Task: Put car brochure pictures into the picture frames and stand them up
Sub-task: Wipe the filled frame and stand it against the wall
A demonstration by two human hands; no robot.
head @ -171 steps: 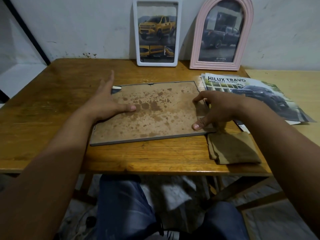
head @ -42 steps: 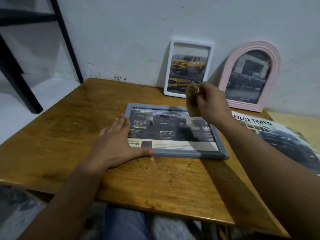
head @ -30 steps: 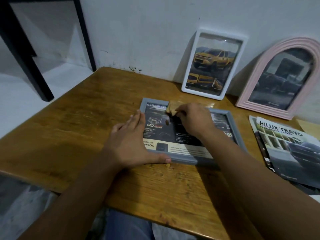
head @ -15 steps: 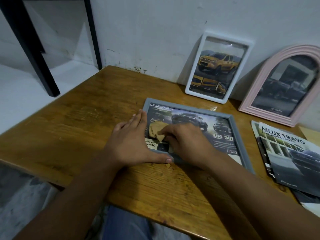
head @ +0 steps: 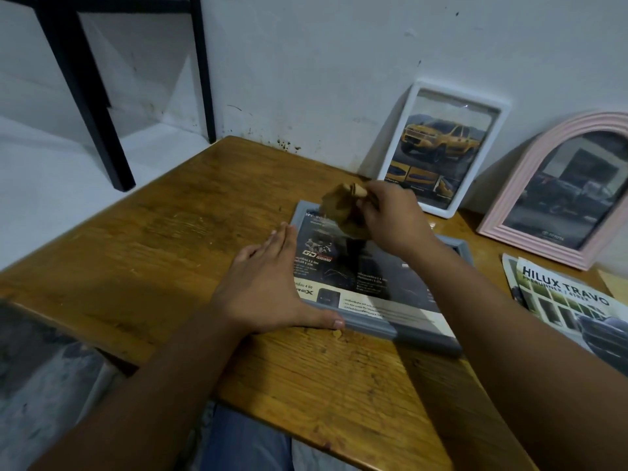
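Note:
A grey picture frame [head: 367, 329] lies face up on the wooden table [head: 176, 253], with a dark car brochure page under its glass. My left hand [head: 268, 287] lies flat against the frame's left edge, fingers straight, thumb along the front rail. My right hand [head: 390, 215] is raised above the frame's far left corner and pinches a crumpled brown cloth [head: 343, 209]. A white frame [head: 441, 147] with a yellow truck picture and a pink arched frame [head: 560, 188] with a dark truck picture lean upright against the wall.
Loose "HILUX TRAVO" brochures [head: 571, 307] lie at the table's right side. A black metal stand [head: 85, 93] rises off the table's far left corner. The white wall runs right behind the standing frames. My knees sit under the table's front edge.
The frame, back side up several seconds ago, now lies face up. My right hand rubbed the cloth on the glass near the left side, then lifted it up and away toward the far corner.

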